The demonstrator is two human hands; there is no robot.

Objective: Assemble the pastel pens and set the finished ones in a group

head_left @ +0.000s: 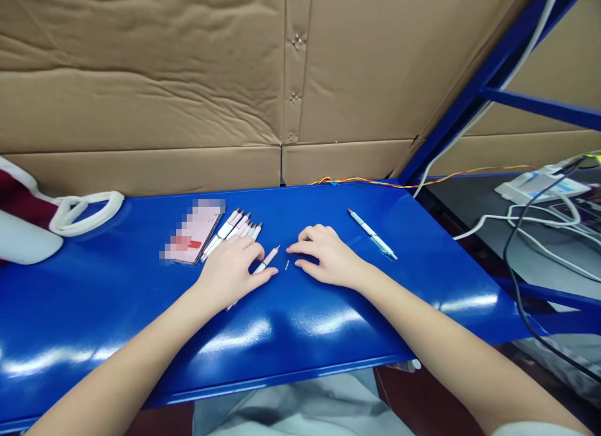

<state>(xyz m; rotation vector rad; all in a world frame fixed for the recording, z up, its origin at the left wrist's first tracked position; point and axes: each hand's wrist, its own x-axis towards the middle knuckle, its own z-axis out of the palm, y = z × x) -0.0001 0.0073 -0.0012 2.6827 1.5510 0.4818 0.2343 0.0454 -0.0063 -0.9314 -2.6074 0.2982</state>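
Note:
My left hand (232,267) is curled around a pale pink pen (268,259), its pointed end sticking out between thumb and forefinger. Part of that pen is hidden under the palm. Facing it, my right hand (323,254) rests near the table with thumb and fingers apart and nothing between them. In the gap between both hands lies a tiny spring-like piece (287,265). Just beyond my left hand is a bunch of pale pens (228,226) with dark tips. One light-blue pen (370,232) lies apart, right of my right hand.
A pink phone (201,235) with a blurred patch lies left of the pens on the blue table (117,311). At far left are a white cylinder (28,245) and a white loop handle (89,220). Cardboard (188,79) stands behind; cables (516,235) hang at right.

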